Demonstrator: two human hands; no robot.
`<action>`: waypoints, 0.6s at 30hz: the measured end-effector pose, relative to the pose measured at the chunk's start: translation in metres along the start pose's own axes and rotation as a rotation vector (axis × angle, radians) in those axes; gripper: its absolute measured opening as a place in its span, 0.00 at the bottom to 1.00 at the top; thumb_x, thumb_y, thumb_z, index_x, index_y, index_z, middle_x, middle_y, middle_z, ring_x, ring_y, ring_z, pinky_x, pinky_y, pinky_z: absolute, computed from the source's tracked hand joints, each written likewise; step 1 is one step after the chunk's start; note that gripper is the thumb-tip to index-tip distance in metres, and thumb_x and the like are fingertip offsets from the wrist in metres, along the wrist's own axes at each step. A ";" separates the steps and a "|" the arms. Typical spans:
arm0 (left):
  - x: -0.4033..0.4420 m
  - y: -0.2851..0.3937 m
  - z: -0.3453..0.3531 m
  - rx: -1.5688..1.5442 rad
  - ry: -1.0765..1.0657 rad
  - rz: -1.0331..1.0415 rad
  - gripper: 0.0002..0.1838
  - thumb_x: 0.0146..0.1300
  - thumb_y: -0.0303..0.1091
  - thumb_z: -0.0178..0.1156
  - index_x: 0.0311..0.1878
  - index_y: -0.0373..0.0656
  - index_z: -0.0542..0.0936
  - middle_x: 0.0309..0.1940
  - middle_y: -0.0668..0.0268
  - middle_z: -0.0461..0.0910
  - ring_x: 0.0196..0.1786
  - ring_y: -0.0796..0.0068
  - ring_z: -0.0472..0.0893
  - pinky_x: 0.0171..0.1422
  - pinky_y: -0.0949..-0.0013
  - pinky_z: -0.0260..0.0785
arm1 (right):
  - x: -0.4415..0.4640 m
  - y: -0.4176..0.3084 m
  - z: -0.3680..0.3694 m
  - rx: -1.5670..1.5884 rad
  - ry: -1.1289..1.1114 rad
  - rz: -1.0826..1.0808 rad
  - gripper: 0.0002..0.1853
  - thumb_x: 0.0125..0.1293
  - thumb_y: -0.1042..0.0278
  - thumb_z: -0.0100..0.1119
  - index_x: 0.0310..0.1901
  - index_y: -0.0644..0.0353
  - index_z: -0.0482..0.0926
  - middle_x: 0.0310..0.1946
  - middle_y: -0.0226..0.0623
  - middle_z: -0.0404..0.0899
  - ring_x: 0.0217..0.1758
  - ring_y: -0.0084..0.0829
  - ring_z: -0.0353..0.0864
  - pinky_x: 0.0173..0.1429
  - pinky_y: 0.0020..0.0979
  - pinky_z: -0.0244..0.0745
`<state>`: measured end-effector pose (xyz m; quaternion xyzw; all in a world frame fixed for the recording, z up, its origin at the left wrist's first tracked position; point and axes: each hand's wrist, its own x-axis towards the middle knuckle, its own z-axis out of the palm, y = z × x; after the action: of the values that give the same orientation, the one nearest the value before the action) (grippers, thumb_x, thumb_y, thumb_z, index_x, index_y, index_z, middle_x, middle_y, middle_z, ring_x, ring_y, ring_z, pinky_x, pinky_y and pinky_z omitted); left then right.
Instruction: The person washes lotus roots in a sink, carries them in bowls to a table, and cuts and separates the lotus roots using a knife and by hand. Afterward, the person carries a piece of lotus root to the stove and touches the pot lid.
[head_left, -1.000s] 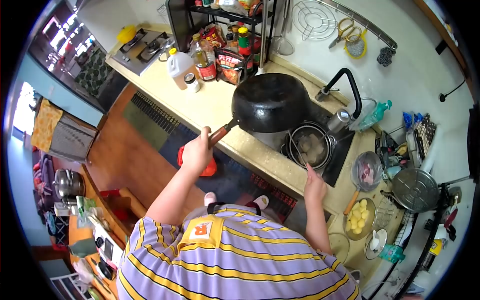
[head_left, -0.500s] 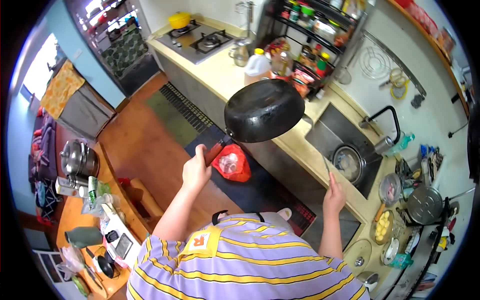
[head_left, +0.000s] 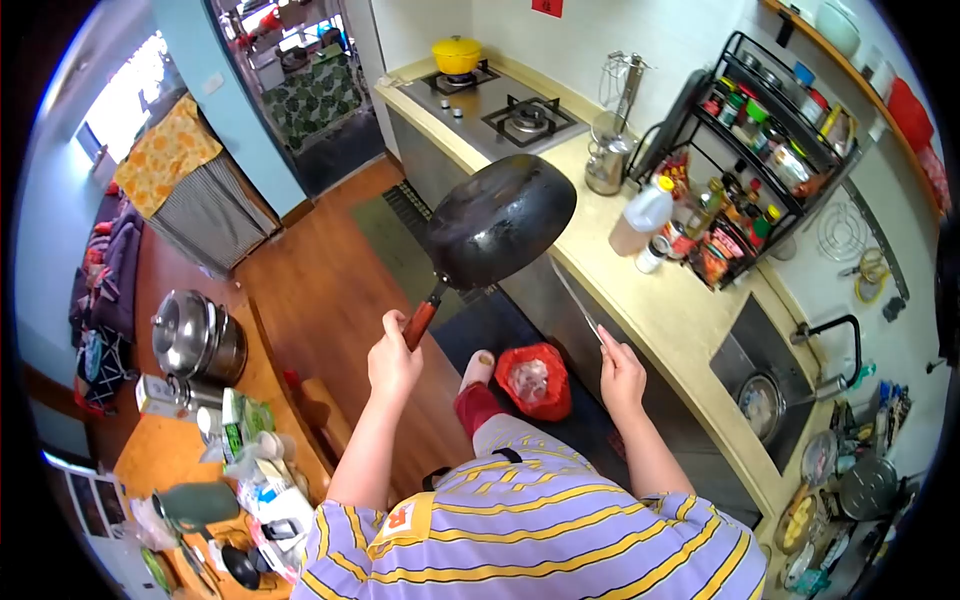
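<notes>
My left hand [head_left: 397, 355] is closed around the reddish-brown handle of a black wok [head_left: 500, 220]. The wok is held up in front of me and tilted, its dark outer side facing me and its inside hidden. In my right hand [head_left: 623, 372] is the handle of a long metal spatula [head_left: 580, 305]. It points up toward the wok's right side, its far end seen nearly edge-on. Below the wok, on the floor, stands a bin with a red bag [head_left: 533, 382] with clear plastic inside.
A gas stove [head_left: 500, 105] with a yellow pot [head_left: 457, 56] is ahead. Along the counter [head_left: 665, 305] stand a plastic jug [head_left: 640, 215], a spice rack [head_left: 770, 130] and a sink [head_left: 735, 350]. To the left, a wooden table [head_left: 150, 450] carries a steel pot [head_left: 198, 337] and clutter.
My view has turned toward the stove, and I have moved along the counter. Wok and spatula have come along; the spatula now points up and left. One of my feet now shows beside the bin.
</notes>
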<state>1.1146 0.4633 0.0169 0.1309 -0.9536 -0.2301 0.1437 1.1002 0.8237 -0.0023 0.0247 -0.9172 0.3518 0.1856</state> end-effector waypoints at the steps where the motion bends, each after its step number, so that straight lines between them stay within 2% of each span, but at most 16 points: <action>1: 0.018 -0.009 0.003 0.003 0.010 -0.005 0.24 0.57 0.25 0.62 0.56 0.45 0.63 0.35 0.53 0.85 0.35 0.46 0.84 0.39 0.49 0.76 | 0.017 0.000 0.018 0.023 -0.001 -0.003 0.20 0.68 0.73 0.60 0.58 0.40 0.84 0.25 0.43 0.71 0.29 0.44 0.77 0.36 0.39 0.74; 5: 0.119 -0.043 0.017 0.017 -0.008 0.017 0.25 0.57 0.24 0.61 0.56 0.44 0.63 0.34 0.54 0.84 0.35 0.46 0.84 0.38 0.50 0.75 | 0.087 0.012 0.083 -0.040 0.018 -0.046 0.19 0.67 0.73 0.61 0.56 0.40 0.84 0.25 0.43 0.72 0.28 0.44 0.77 0.35 0.39 0.73; 8: 0.228 -0.035 0.036 -0.079 -0.066 0.024 0.26 0.58 0.27 0.65 0.56 0.45 0.62 0.36 0.52 0.83 0.37 0.45 0.84 0.41 0.51 0.75 | 0.159 0.015 0.126 -0.048 0.092 -0.067 0.20 0.66 0.74 0.62 0.56 0.40 0.85 0.25 0.42 0.72 0.28 0.44 0.77 0.34 0.39 0.73; 9: 0.259 -0.033 0.043 -0.123 -0.099 0.036 0.26 0.59 0.28 0.65 0.55 0.45 0.62 0.36 0.52 0.83 0.38 0.45 0.84 0.42 0.51 0.75 | 0.181 0.008 0.136 -0.032 0.106 -0.035 0.19 0.66 0.74 0.62 0.56 0.41 0.85 0.25 0.42 0.72 0.28 0.43 0.77 0.34 0.39 0.73; 10: 0.293 -0.025 0.047 -0.231 -0.218 0.034 0.28 0.60 0.30 0.67 0.56 0.43 0.60 0.38 0.51 0.81 0.40 0.47 0.84 0.47 0.53 0.74 | 0.209 0.003 0.144 -0.022 0.123 -0.007 0.19 0.66 0.74 0.62 0.56 0.41 0.85 0.25 0.42 0.72 0.28 0.43 0.77 0.34 0.38 0.73; 11: 0.326 -0.022 0.060 -0.302 -0.263 0.053 0.28 0.61 0.30 0.67 0.56 0.45 0.60 0.34 0.56 0.79 0.37 0.55 0.82 0.45 0.57 0.74 | 0.237 0.000 0.152 -0.017 0.138 0.015 0.19 0.66 0.74 0.62 0.56 0.42 0.85 0.25 0.43 0.72 0.28 0.43 0.77 0.34 0.38 0.73; 13: 0.384 -0.001 0.076 -0.449 -0.442 -0.017 0.26 0.63 0.31 0.66 0.56 0.45 0.60 0.27 0.64 0.74 0.28 0.67 0.78 0.35 0.62 0.72 | 0.282 -0.010 0.168 -0.037 0.155 0.025 0.19 0.66 0.74 0.62 0.57 0.43 0.84 0.26 0.42 0.72 0.28 0.43 0.77 0.36 0.38 0.74; 15: 0.433 0.016 0.096 -0.733 -0.695 -0.162 0.24 0.67 0.30 0.64 0.57 0.45 0.60 0.22 0.70 0.69 0.20 0.77 0.71 0.26 0.68 0.66 | 0.323 -0.020 0.187 -0.057 0.187 0.049 0.20 0.66 0.74 0.62 0.58 0.42 0.83 0.27 0.41 0.72 0.29 0.42 0.77 0.37 0.38 0.74; 16: 0.453 0.025 0.108 -0.884 -0.747 -0.209 0.22 0.68 0.30 0.62 0.56 0.44 0.60 0.20 0.71 0.66 0.17 0.80 0.66 0.21 0.70 0.62 | 0.342 -0.024 0.195 -0.077 0.164 0.091 0.21 0.67 0.72 0.60 0.59 0.40 0.82 0.29 0.41 0.72 0.30 0.42 0.78 0.38 0.38 0.74; 18: 0.498 0.030 0.134 -1.047 -0.888 -0.287 0.19 0.68 0.28 0.61 0.52 0.46 0.60 0.23 0.72 0.66 0.18 0.82 0.66 0.22 0.72 0.61 | 0.378 -0.029 0.215 -0.068 0.163 0.136 0.20 0.68 0.71 0.60 0.60 0.39 0.82 0.30 0.41 0.72 0.32 0.42 0.78 0.39 0.38 0.75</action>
<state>0.6044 0.3855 0.0232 0.0627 -0.6592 -0.7073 -0.2473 0.6843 0.6930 0.0046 -0.0726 -0.9099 0.3332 0.2362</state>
